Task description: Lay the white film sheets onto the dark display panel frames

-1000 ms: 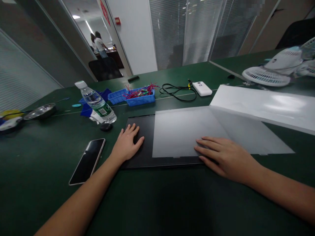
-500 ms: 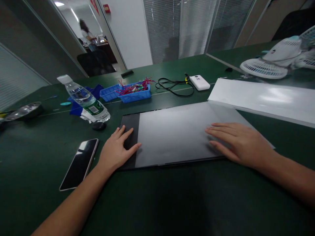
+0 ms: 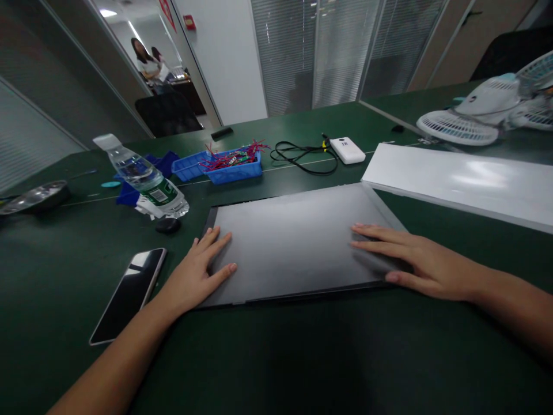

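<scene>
A translucent grey-white sheet lies over a flat dark panel, whose black edge shows along the left and front. My left hand rests at the left end, its spread fingers touching the sheet and the panel's corner. Across from it, my right hand lies on the right part of the sheet, fingers stretched out and thumb near the front edge. Both hands are open, and neither grips anything. The part of the sheet under the right palm is hidden.
To the left are a phone, a black mouse-like object and a tilted water bottle. Behind stand a blue tray of wired parts, a cable and a white power bank. A white panel and fan lie right.
The translucent sheet has slid left over the dark panel, leaving only a thin dark strip at its left. My right hand has moved slightly left with it, its thumb now lower and spread.
</scene>
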Motion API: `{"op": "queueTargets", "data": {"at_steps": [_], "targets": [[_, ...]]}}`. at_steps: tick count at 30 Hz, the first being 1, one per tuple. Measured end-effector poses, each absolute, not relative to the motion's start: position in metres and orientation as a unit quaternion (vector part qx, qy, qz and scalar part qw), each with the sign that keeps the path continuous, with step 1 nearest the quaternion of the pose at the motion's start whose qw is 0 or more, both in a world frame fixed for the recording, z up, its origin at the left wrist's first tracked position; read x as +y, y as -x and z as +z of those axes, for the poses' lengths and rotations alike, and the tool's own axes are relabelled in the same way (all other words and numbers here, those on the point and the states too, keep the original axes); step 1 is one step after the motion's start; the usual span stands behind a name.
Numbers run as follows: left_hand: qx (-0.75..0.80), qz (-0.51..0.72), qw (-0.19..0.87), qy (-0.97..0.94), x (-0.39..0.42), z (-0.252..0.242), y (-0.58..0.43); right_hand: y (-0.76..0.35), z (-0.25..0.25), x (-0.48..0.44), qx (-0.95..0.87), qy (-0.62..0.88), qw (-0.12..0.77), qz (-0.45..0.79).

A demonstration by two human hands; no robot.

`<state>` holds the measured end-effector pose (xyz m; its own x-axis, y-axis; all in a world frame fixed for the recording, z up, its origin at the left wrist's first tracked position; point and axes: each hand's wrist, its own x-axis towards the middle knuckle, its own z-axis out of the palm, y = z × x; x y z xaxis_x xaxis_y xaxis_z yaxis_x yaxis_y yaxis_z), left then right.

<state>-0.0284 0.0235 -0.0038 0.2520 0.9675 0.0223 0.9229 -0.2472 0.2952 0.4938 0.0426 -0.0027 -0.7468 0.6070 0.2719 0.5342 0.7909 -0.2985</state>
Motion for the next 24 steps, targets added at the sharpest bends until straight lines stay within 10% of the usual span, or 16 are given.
{"op": "queueTargets", "data": {"at_steps": [14, 24], "targets": [[0.586, 0.092, 0.092, -0.8, 0.025, -0.007, 0.04, -0.508, -0.006, 0.061, -0.768, 0.605, 0.206, -0.042], [0.581, 0.078, 0.114, -0.802, 0.02, -0.003, 0.035, -0.506, -0.008, 0.059, -0.81, 0.541, 0.22, -0.05]]}}
